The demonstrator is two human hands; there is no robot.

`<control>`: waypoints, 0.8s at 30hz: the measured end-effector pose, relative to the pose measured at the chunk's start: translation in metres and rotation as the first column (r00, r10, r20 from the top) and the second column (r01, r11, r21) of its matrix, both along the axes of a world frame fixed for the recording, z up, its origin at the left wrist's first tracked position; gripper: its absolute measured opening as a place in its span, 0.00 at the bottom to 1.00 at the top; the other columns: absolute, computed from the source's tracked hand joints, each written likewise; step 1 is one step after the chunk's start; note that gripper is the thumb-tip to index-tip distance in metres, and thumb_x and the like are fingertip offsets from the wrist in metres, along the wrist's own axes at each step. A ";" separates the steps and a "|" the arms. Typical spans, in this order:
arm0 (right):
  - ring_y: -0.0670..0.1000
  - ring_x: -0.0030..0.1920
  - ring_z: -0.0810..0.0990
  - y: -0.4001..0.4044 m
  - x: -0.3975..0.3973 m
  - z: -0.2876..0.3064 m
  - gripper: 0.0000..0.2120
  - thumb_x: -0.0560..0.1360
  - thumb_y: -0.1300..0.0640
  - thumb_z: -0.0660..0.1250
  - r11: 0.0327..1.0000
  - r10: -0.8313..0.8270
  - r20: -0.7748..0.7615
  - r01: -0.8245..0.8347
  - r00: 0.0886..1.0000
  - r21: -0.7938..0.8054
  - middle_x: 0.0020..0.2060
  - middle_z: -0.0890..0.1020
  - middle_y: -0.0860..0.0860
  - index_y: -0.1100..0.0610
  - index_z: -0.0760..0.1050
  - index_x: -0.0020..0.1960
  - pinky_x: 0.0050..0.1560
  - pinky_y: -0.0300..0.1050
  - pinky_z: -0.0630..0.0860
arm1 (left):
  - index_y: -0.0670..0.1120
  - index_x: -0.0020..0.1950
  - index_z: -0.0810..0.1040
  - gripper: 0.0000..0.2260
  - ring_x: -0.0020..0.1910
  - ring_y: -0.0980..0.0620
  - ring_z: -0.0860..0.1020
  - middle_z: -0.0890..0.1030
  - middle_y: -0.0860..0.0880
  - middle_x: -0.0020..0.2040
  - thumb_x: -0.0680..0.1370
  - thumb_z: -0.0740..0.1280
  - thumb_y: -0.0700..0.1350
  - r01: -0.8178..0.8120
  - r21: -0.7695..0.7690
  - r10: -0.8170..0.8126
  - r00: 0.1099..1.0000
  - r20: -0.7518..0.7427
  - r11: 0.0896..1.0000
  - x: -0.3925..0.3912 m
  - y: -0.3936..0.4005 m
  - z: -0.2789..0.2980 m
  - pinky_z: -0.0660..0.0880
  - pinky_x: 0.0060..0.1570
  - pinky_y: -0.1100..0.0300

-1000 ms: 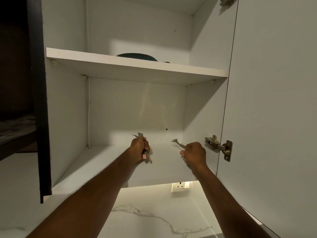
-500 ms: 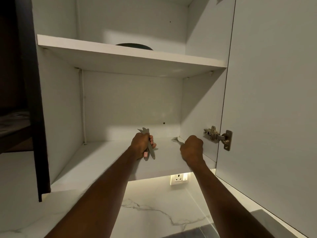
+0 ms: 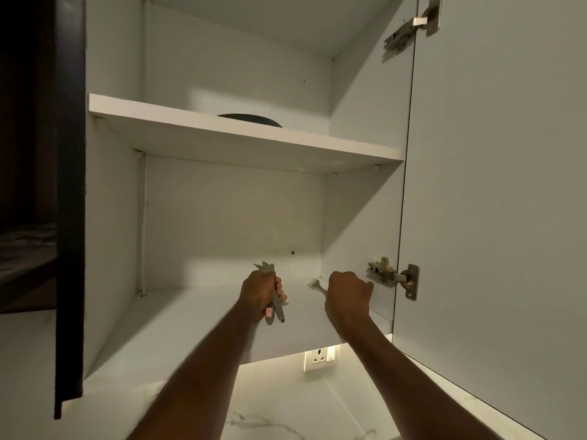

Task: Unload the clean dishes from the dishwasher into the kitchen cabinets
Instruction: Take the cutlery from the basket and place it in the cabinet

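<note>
White cabinet walls fill the view, its bottom shelf (image 3: 190, 328) bare at the left and a dark dish (image 3: 251, 119) on the upper shelf (image 3: 241, 134). Since a second ago the left hand (image 3: 259, 293) has turned its bundle of cutlery (image 3: 275, 300), so the handles now point down toward the shelf's front while the tines poke up behind the knuckles; its fingers stay wrapped round the bundle. Further right, the right hand (image 3: 347, 295) is a closed fist over a fork (image 3: 316, 286) whose tines lie on the shelf; whether it grips the handle I cannot tell. Neither load looks released yet. The open door (image 3: 495, 185) stands rightmost.
</note>
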State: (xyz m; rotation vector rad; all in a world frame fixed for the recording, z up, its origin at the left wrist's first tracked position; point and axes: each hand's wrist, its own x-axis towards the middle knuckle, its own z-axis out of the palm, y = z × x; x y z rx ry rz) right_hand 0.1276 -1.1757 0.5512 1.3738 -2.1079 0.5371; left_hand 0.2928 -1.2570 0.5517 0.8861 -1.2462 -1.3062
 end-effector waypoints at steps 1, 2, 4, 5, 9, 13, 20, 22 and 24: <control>0.52 0.54 0.85 -0.002 -0.001 -0.001 0.08 0.80 0.56 0.68 1.000 0.006 -0.022 -0.006 1.000 -0.010 0.53 0.82 0.49 0.49 0.77 0.59 0.58 0.50 0.74 | 0.39 0.40 0.73 0.13 0.28 0.48 0.72 0.72 0.43 0.32 0.83 0.56 0.36 -0.002 -0.001 0.002 1.000 0.006 1.000 0.000 0.000 0.000 0.76 0.26 0.60; 0.52 0.55 0.85 -0.003 -0.002 -0.001 0.08 0.81 0.55 0.68 1.000 0.010 -0.033 -0.010 0.999 -0.010 0.54 0.82 0.49 0.50 0.77 0.59 0.59 0.50 0.74 | 0.38 0.41 0.74 0.13 0.29 0.48 0.72 0.72 0.43 0.32 0.83 0.56 0.36 -0.005 -0.006 0.005 1.000 0.013 1.000 0.000 0.001 0.000 0.76 0.26 0.60; 0.53 0.56 0.85 -0.005 -0.007 -0.001 0.08 0.82 0.55 0.67 1.000 0.017 -0.033 -0.016 0.999 0.007 0.55 0.82 0.50 0.51 0.77 0.61 0.58 0.49 0.76 | 0.38 0.42 0.74 0.12 0.29 0.48 0.73 0.73 0.43 0.32 0.83 0.56 0.36 -0.013 -0.016 0.013 1.000 0.021 1.000 0.000 0.002 0.000 0.76 0.26 0.60; 0.53 0.57 0.85 -0.006 -0.009 -0.001 0.09 0.82 0.54 0.68 1.000 0.019 -0.040 -0.018 0.999 0.015 0.56 0.82 0.50 0.52 0.77 0.61 0.57 0.49 0.76 | 0.38 0.42 0.75 0.12 0.29 0.48 0.73 0.73 0.43 0.32 0.83 0.57 0.36 -0.017 -0.021 0.017 0.999 0.027 1.000 0.000 0.002 0.000 0.76 0.26 0.60; 0.56 0.59 0.83 -0.018 -0.013 0.002 0.10 0.81 0.54 0.69 0.995 0.087 -0.032 -0.085 0.996 0.051 0.58 0.81 0.54 0.55 0.77 0.62 0.58 0.49 0.78 | 0.37 0.41 0.75 0.13 0.28 0.48 0.74 0.74 0.43 0.32 0.83 0.58 0.37 -0.024 -0.036 0.026 0.999 0.048 0.999 0.001 0.003 0.000 0.77 0.26 0.60; 0.56 0.64 0.79 -0.036 -0.022 0.003 0.13 0.84 0.52 0.66 0.975 0.162 -0.057 -0.151 0.985 0.163 0.61 0.80 0.56 0.58 0.75 0.65 0.61 0.45 0.76 | 0.37 0.42 0.75 0.12 0.26 0.50 0.74 0.74 0.44 0.31 0.83 0.58 0.37 -0.020 -0.031 0.021 0.999 0.046 0.999 0.000 0.000 -0.001 0.78 0.27 0.60; 0.55 0.61 0.82 -0.046 -0.024 0.008 0.13 0.80 0.63 0.69 0.975 0.159 0.004 -0.158 0.987 0.158 0.61 0.77 0.57 0.58 0.75 0.64 0.59 0.45 0.79 | 0.40 0.41 0.73 0.12 0.27 0.50 0.72 0.72 0.44 0.32 0.84 0.57 0.37 -0.017 0.008 0.017 1.000 0.011 1.000 -0.002 -0.006 0.000 0.76 0.25 0.61; 0.55 0.60 0.82 -0.046 -0.026 0.004 0.12 0.81 0.65 0.66 0.976 0.180 -0.037 -0.173 0.983 0.135 0.60 0.77 0.56 0.58 0.74 0.63 0.58 0.45 0.79 | 0.41 0.40 0.72 0.14 0.27 0.49 0.71 0.71 0.44 0.32 0.85 0.57 0.40 0.019 0.049 -0.018 0.999 -0.036 0.999 -0.002 -0.008 0.001 0.75 0.27 0.59; 0.55 0.61 0.80 -0.043 -0.021 0.005 0.09 0.82 0.63 0.64 0.968 0.234 0.007 -0.234 0.972 0.087 0.60 0.78 0.55 0.58 0.75 0.62 0.58 0.44 0.77 | 0.42 0.39 0.70 0.18 0.29 0.48 0.69 0.70 0.44 0.32 0.87 0.56 0.47 0.068 0.094 -0.059 0.994 -0.095 0.993 -0.002 -0.008 0.002 0.73 0.32 0.56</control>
